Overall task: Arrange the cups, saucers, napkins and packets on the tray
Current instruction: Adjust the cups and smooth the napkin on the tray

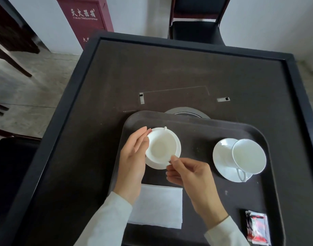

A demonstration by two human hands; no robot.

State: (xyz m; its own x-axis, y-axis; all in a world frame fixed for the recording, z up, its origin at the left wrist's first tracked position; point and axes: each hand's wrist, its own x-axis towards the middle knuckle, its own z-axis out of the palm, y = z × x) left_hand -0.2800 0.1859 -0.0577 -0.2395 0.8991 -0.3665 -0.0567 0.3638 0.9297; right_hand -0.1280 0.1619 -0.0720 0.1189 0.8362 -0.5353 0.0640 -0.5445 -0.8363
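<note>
A dark tray (196, 126) lies on the table. At its left, a white cup (161, 146) sits on a white saucer (178, 144), handle pointing away. My left hand (134, 157) cups its left side; my right hand (187, 171) pinches its near rim. At the right, a second white cup (248, 156) rests on its saucer (221, 155), handle toward me. A white napkin (159, 206) lies at the tray's near left, partly under my left sleeve. Red, black and white packets (257, 228) lie at the near right corner.
The dark table (170, 68) has a raised black border. A round grey disc (187, 112) peeks out behind the tray. A black chair (196, 23) stands beyond the table, a red cabinet (86, 20) at the far left.
</note>
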